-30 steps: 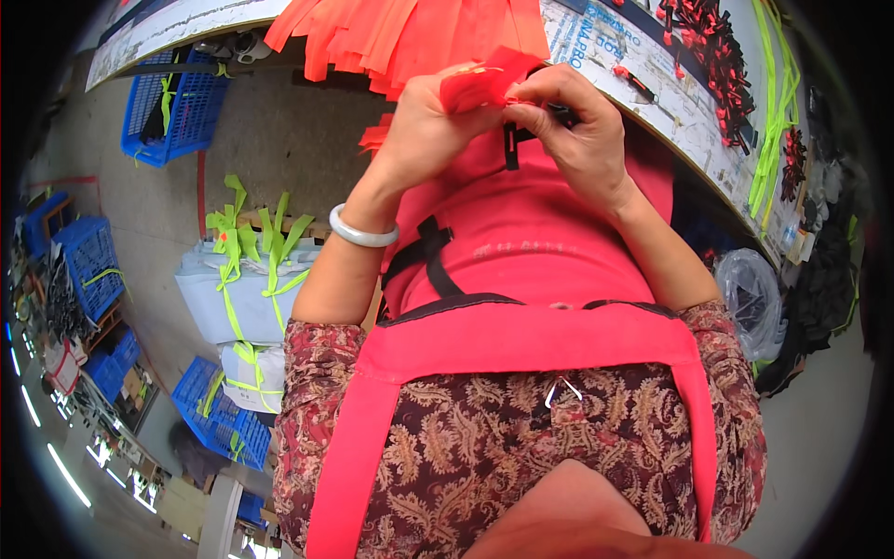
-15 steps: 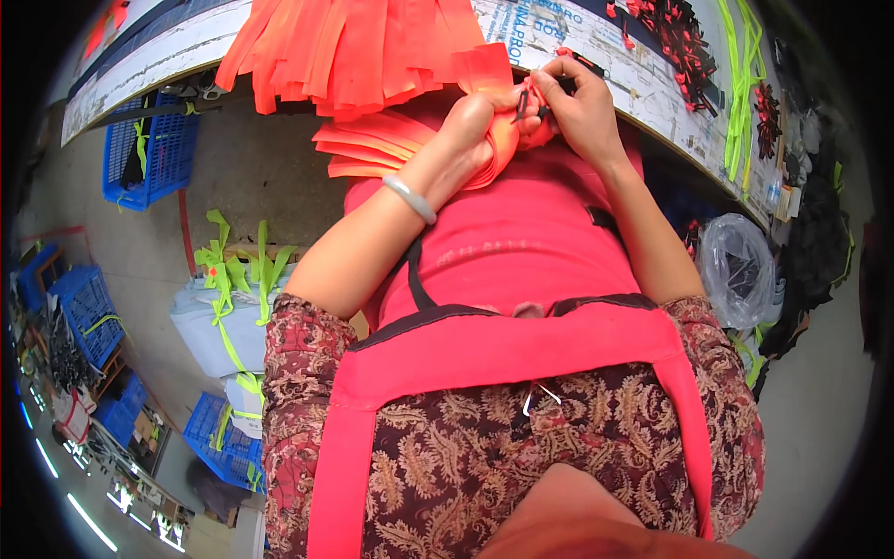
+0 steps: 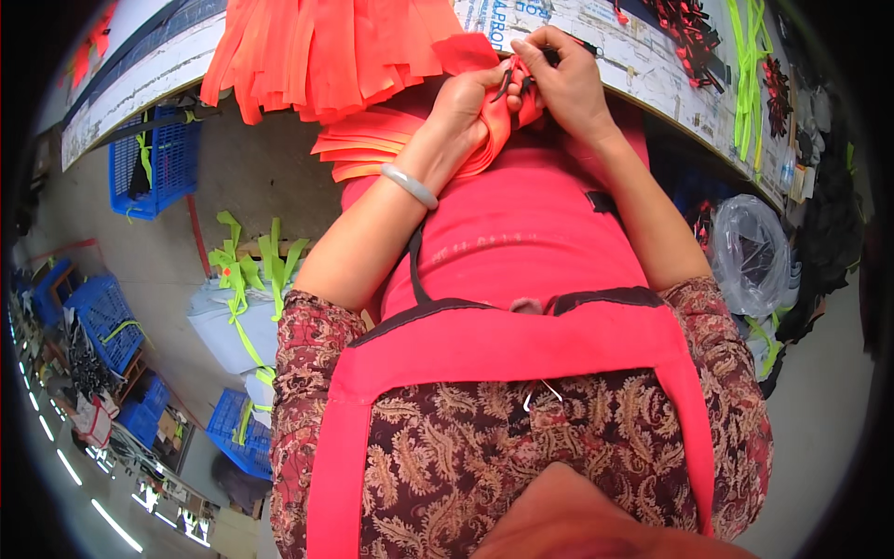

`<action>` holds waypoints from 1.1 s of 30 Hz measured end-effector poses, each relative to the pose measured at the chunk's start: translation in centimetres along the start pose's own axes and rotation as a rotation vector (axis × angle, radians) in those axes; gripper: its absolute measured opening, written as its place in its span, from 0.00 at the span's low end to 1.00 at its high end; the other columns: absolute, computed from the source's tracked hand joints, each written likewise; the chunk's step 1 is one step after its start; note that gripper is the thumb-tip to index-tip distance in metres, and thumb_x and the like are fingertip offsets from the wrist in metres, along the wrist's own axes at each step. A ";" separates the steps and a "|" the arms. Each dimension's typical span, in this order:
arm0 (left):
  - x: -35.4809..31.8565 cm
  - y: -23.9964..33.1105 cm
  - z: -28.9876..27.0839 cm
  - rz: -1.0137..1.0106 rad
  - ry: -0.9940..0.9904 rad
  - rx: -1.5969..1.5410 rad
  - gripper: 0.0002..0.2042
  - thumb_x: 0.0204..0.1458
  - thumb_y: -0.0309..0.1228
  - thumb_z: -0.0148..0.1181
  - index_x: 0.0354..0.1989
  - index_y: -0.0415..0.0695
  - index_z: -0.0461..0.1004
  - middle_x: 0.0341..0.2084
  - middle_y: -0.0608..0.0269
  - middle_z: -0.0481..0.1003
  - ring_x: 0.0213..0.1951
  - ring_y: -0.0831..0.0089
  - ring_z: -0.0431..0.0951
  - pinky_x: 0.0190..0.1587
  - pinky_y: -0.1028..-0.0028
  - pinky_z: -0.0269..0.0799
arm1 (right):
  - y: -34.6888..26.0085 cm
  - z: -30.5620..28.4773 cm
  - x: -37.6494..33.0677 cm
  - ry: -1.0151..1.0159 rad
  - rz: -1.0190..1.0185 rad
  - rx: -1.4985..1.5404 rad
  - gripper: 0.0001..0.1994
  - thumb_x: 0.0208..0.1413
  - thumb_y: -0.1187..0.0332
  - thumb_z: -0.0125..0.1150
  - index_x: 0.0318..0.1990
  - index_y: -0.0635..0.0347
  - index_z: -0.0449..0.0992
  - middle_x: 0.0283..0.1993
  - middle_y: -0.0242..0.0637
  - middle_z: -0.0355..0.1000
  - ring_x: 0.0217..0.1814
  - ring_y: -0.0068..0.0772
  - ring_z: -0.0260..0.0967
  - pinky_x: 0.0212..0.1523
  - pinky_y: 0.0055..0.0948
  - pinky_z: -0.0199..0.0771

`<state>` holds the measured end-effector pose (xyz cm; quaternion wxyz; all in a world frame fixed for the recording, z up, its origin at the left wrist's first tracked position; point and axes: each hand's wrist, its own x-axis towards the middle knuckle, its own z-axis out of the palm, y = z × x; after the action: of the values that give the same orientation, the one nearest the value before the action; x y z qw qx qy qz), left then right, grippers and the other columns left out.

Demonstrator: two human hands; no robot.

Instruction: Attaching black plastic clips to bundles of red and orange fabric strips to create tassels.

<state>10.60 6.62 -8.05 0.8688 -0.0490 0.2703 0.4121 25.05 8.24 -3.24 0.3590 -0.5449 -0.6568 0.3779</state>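
My left hand (image 3: 466, 104) is closed around a folded bundle of orange fabric strips (image 3: 377, 140), which fans out to the left across my red apron. At its fingertips are small black-and-red pieces (image 3: 507, 82), like short cords or tabs. Against these, my right hand (image 3: 566, 82) pinches with thumb and fingers, its tips touching the same spot. What exactly sits between them is partly hidden. A larger pile of orange strips (image 3: 307, 56) hangs over the table edge, beside and beyond my left hand.
The worktable (image 3: 643, 84) runs across the top, with black-and-red pieces (image 3: 684, 37) heaped at right and neon yellow-green strips (image 3: 748, 84) alongside. A clear plastic bag (image 3: 748, 252) hangs below its right end. Blue crates (image 3: 154, 163) and a pale bundle (image 3: 233, 321) with green ties stand at left.
The whole view has shifted slightly. Both hands stay together at the small black-and-red pieces, with my right fingers slightly repositioned.
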 end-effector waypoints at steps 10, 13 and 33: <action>-6.3 -0.4 3.4 0.691 0.011 0.594 0.05 0.52 0.24 0.63 0.35 0.39 0.77 0.27 0.68 0.77 0.28 0.82 0.75 0.31 0.81 0.70 | -5.5 -2.0 -3.5 -0.198 0.175 0.333 0.09 0.57 0.66 0.64 0.35 0.64 0.77 0.31 0.29 0.73 0.31 0.16 0.68 0.31 0.17 0.68; -7.0 0.3 3.4 0.668 0.007 0.601 0.04 0.51 0.23 0.63 0.35 0.39 0.77 0.26 0.70 0.76 0.27 0.83 0.73 0.30 0.82 0.67 | -5.5 -1.5 -3.3 -0.170 0.039 0.203 0.08 0.55 0.68 0.64 0.35 0.66 0.76 0.32 0.31 0.73 0.33 0.19 0.68 0.35 0.19 0.70; -16.1 6.5 2.7 0.730 0.057 0.458 0.06 0.57 0.25 0.57 0.38 0.36 0.74 0.26 0.63 0.71 0.17 0.83 0.61 0.20 0.82 0.55 | -14.1 1.6 13.8 -0.338 0.070 0.220 0.17 0.56 0.54 0.62 0.44 0.56 0.79 0.24 0.26 0.70 0.23 0.18 0.62 0.25 0.25 0.65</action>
<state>-1.36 0.62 3.38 0.6468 0.2324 0.3782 0.6202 15.32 19.99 9.39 0.2876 -0.4538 -0.6430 0.5459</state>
